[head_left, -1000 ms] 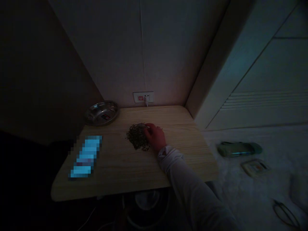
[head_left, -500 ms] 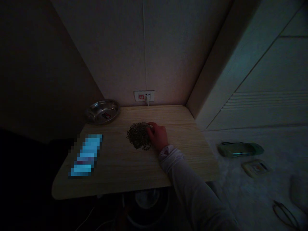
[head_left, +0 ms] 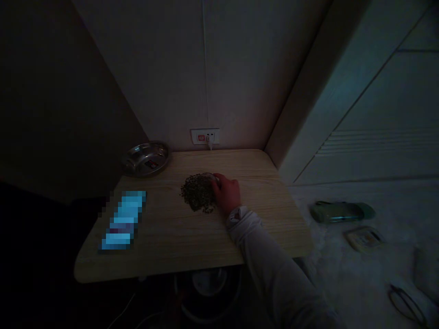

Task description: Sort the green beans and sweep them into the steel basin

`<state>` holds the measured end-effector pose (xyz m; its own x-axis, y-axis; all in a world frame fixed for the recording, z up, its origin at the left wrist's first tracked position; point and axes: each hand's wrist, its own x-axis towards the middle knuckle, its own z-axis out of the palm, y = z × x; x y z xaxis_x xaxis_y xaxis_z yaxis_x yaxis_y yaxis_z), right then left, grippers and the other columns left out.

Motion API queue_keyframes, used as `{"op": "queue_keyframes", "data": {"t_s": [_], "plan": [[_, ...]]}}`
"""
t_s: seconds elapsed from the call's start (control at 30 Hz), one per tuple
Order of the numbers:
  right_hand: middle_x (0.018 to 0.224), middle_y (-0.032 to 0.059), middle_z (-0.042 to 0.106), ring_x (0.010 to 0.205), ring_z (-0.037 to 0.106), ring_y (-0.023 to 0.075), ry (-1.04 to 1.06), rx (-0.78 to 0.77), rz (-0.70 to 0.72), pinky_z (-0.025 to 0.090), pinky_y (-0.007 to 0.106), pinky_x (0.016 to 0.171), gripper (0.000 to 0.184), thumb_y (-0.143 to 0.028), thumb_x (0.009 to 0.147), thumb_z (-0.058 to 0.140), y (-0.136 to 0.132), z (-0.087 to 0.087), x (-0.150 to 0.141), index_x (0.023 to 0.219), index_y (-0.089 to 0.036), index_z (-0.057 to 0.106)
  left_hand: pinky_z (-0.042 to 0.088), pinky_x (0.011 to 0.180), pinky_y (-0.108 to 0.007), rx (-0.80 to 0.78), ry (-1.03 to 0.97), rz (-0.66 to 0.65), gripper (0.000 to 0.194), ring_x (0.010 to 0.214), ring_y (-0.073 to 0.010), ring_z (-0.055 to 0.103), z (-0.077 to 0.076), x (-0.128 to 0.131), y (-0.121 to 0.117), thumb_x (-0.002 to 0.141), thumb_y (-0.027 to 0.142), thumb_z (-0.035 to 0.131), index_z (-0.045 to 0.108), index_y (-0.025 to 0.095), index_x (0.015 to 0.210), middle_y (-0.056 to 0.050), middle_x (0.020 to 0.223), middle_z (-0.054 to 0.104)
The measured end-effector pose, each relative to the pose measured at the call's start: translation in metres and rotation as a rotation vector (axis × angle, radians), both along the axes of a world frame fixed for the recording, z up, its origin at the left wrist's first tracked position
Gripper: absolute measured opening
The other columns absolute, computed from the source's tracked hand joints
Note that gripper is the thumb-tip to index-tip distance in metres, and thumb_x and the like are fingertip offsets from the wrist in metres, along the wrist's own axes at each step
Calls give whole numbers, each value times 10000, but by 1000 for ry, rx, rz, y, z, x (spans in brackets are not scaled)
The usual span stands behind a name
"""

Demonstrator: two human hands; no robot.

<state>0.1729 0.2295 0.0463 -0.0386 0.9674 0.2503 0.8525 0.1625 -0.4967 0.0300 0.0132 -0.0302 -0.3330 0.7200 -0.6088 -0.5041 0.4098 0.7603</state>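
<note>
My right hand (head_left: 227, 193), in a pale long sleeve, is at the right side of a heap of small dark grains (head_left: 196, 194) on the wooden tabletop (head_left: 164, 246). Its thumb and fingers are closed around a pale, curved-edged thing (head_left: 207, 175) at the top of the heap, whose kind the dim light hides. Below the table's front edge, a faint reddish shape that looks like my left hand (head_left: 177, 302) is beside a dark round container (head_left: 231, 304). Its fingers are lost in shadow.
A shiny metal dish (head_left: 146, 159) is at the back left corner, with a lit phone (head_left: 124, 221) nearer me. A plug sits in the wall socket (head_left: 205, 136). On the floor to the right lie a greenish bottle-like object (head_left: 339, 212) and a flat pack (head_left: 364, 239).
My right hand has shifted very slightly to the right, and a little more of the pale edge shows. The heap looks nearly the same.
</note>
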Motion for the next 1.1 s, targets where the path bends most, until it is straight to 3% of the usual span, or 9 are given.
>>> {"op": "queue_keyframes", "data": {"t_s": [1.1], "plan": [[691, 13, 639, 639, 554, 134, 32, -1, -112, 321, 265, 710, 307, -365, 833, 364, 4, -4, 7, 1055, -219, 518, 451, 728, -377, 67, -37, 1, 289, 884, -177, 539, -4, -5, -1, 788, 287, 465, 505, 185, 1055, -71, 1081, 529]]}}
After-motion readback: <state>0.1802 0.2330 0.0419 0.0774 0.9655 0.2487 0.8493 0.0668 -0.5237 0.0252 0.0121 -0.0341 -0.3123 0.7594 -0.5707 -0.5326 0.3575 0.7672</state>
